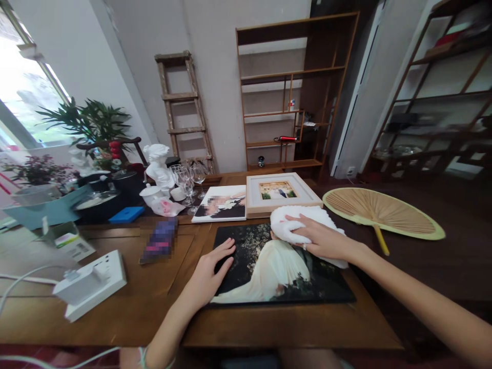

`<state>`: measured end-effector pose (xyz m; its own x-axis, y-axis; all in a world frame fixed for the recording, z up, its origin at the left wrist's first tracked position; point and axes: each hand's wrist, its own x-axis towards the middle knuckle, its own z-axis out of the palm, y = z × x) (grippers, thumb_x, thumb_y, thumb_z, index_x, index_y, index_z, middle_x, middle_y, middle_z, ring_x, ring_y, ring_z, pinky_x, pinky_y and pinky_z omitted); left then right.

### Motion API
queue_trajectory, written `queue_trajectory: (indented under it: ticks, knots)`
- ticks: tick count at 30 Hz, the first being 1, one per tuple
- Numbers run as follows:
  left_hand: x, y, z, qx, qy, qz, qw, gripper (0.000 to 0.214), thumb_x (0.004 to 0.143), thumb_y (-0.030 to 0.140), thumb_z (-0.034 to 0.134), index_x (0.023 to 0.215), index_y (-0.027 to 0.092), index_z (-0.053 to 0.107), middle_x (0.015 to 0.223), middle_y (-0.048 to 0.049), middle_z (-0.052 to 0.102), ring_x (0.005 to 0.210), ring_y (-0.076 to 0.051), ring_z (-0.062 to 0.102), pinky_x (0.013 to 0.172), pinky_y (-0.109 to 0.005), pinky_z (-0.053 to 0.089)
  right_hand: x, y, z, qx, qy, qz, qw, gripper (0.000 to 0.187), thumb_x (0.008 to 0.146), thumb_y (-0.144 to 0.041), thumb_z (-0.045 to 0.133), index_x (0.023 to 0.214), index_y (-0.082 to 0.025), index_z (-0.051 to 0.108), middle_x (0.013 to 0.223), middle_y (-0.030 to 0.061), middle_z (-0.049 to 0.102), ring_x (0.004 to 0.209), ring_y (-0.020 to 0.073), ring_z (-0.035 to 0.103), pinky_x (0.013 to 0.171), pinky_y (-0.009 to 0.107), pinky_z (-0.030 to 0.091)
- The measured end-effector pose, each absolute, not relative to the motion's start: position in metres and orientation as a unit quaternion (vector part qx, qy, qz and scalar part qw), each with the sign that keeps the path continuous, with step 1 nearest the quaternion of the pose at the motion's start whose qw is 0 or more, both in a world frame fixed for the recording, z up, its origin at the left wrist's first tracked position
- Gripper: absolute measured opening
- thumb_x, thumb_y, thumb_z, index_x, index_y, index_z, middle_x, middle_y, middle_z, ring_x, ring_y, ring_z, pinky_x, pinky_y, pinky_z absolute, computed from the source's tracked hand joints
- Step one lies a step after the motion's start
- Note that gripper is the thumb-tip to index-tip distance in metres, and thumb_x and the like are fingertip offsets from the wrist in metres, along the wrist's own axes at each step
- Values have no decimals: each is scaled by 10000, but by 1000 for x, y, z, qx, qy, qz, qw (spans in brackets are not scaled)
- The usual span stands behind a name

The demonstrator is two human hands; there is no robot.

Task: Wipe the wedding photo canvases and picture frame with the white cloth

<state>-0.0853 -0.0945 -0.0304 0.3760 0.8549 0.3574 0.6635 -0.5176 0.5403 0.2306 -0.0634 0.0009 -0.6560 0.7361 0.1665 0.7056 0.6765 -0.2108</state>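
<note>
Head view, looking down on a wooden table [269,328]. The left hand [210,271] reaches in from below with the forearm angled up and to the right. Its palm is down and its fingers are straight and close together, lying flat across the left edge of a large photo panel [277,271]; it grips nothing. The right hand [321,238] comes in from the right on an outstretched arm. It is also palm down, with the fingers extended and slightly spread, pressing on a white cloth [292,218] rather than closing round it. The cloth is soft, bunched and terry-like, and rests on the panel's upper right part. The panel is a thin, glossy, dark rectangle showing a pale draped figure, and it lies flat near the table's front edge. Just behind it are a square, light-wood framed picture [282,192] and an unframed print [223,204]. To the right lies a woven, teardrop-shaped straw fan [380,211] with a yellow handle. A white plastic power strip [92,282] sits well to the left.
</note>
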Motion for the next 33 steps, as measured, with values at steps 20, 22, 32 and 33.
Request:
queue_trajectory:
  ticks: [20, 22, 32, 33]
  knots:
    - [-84, -94, -33, 820, 461, 306, 147, 297, 859, 283, 456, 1067, 178, 640, 1258, -75, 557, 1197, -212, 485, 1022, -408, 376, 224, -175, 30, -420, -875, 241, 30, 329, 694, -163, 532, 984, -280, 635, 1414, -9, 354, 1302, 261, 276, 994, 386, 329]
    - [-84, -94, -33, 819, 460, 310, 149, 294, 856, 285, 461, 1064, 182, 642, 1254, -72, 560, 1197, -213, 485, 1021, -411, 376, 225, -152, 26, -425, -877, 217, 54, 266, 717, -183, 526, 946, -257, 639, 1339, 38, 457, 1240, 274, 374, 945, 379, 364]
    - [-84, -96, -30, 813, 465, 312, 160, 291, 857, 279, 458, 1058, 176, 641, 1263, -73, 552, 1202, -213, 481, 1025, -415, 373, 221, -52, 17, -413, -875, 200, 157, 323, 857, -440, 435, 868, -179, 625, 912, 52, 639, 866, 240, 561, 805, 356, 403]
    - [-84, -96, -30, 813, 465, 312, 159, 292, 858, 280, 458, 1059, 175, 641, 1263, -74, 551, 1202, -213, 481, 1025, -416, 373, 221, -53, 16, -413, -873, 202, 164, 337, 866, -445, 416, 870, -179, 624, 916, 48, 639, 869, 237, 560, 812, 352, 400]
